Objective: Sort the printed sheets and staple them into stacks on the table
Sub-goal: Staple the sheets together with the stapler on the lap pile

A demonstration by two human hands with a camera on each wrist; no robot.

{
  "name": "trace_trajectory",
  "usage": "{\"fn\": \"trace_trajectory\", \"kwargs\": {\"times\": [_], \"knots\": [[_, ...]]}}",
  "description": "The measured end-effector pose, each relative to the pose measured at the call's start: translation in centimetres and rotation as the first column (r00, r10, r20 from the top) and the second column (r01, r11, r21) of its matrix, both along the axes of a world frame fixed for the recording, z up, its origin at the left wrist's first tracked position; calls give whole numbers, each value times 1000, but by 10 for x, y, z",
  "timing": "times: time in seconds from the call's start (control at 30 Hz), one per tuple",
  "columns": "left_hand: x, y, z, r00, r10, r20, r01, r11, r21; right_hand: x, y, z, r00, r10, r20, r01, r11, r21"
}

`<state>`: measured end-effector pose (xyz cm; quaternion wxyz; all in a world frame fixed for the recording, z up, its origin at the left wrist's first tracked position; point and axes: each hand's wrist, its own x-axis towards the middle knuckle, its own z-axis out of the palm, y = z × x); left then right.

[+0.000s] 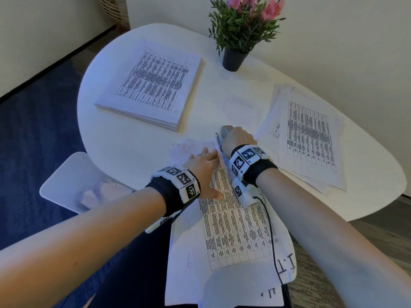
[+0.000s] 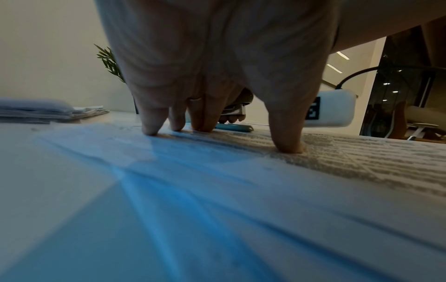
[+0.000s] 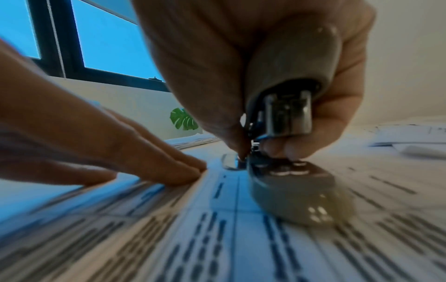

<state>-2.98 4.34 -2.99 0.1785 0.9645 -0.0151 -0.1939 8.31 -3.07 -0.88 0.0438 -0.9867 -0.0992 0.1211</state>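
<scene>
A set of printed table sheets (image 1: 231,227) lies at the near table edge and hangs over it toward me. My left hand (image 1: 203,165) presses flat on these sheets (image 2: 241,181), its fingertips (image 2: 150,131) straight and spread. My right hand (image 1: 236,138) grips a grey stapler (image 1: 225,131) at the sheets' far corner. In the right wrist view the stapler (image 3: 289,118) stands with its jaws apart, its base (image 3: 294,192) resting on the sheets (image 3: 217,238). A thick neat stack (image 1: 153,85) sits far left. A looser fanned pile (image 1: 309,136) lies at the right.
A potted plant (image 1: 242,30) with pink flowers stands at the table's back edge. The white oval table (image 1: 124,138) holds everything. A white chair (image 1: 73,181) with crumpled paper on it stands at the left, below the table edge. Dark blue carpet lies beyond.
</scene>
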Motion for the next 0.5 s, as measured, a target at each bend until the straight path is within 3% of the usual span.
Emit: {"fn": "trace_trajectory", "kwargs": {"times": [0.2,0.33,0.5], "knots": [[-3,-1,5,1000,0,-4,0,1000,-10,19,6,3,996,-16,-83,23,997,80],[-3,1,10,999,-20,-45,19,1000,-6,17,-15,6,994,69,-81,-52,979,199],[-18,10,14,990,142,17,-142,990,0,-14,-37,3,963,252,-92,-248,968,47]]}}
